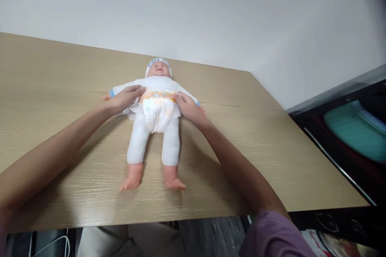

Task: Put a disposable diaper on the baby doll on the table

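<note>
A baby doll (160,83) in white clothes and a lettered white cap lies on its back on the wooden table (90,144), feet toward me. Around its hips sits a white diaper (158,110) with an orange patterned waistband. My left hand (128,97) grips the diaper's waist at the picture's left side, fingers closed and thumb on top. On the opposite side my right hand (189,106) pinches the waist edge near the doll's arm. White material sticks out beneath my left hand. The fingertips of both hands are partly hidden against the diaper.
A pale wall (181,16) rises behind the table's far edge. To the right stands a dark object with a teal, screen-like surface (356,128). Below the front edge are my legs (132,241), a cable at lower left and printed items at lower right.
</note>
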A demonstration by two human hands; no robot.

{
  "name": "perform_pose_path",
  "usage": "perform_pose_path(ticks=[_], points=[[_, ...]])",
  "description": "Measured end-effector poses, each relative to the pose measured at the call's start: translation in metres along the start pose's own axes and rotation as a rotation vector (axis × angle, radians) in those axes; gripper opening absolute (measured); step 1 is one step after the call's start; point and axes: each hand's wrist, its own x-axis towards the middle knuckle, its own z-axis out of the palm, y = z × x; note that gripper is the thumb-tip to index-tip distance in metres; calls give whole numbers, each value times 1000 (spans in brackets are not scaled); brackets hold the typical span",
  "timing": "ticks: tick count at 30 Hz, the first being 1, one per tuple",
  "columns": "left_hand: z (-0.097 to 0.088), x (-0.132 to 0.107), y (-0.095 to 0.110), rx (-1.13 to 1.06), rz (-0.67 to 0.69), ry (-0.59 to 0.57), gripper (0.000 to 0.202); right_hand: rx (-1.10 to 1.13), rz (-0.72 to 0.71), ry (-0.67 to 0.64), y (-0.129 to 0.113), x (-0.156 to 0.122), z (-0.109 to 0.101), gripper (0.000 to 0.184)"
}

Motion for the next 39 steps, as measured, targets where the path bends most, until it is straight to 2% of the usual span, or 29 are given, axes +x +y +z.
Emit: perform_pose_path(ticks=[2,4,6,8,10,11,13,15,18,21,30,39], points=[[-5,-9,4,42,-65,-39,60,-60,-31,-20,-8,-15,-4,54],[-11,-9,10,112,-102,-48,56,-161,-78,16,-13,-26,-11,53],[-15,-7,21,227,-79,41,46,-316,-118,125,-12,-35,-18,50],[-12,-5,36,346,1,185,33,-463,-134,228,-6,-45,-25,46],[0,-7,53,447,152,253,28,-545,-140,265,4,-58,-29,40],[8,-10,61,492,247,233,29,-563,-141,264,10,-66,-29,37],[30,-15,74,575,420,125,34,-581,-142,250,22,-78,-29,29],[52,-20,81,656,498,33,39,-588,-131,236,31,-86,-27,23],[75,-22,84,764,453,39,43,-573,-67,221,39,-88,-25,18],[83,-21,82,828,410,76,48,-514,35,213,43,-83,-24,20],[83,-20,76,859,391,75,61,-429,272,171,39,-81,-25,36],[86,-23,78,886,362,80,62,-460,306,150,30,-82,-24,39]])
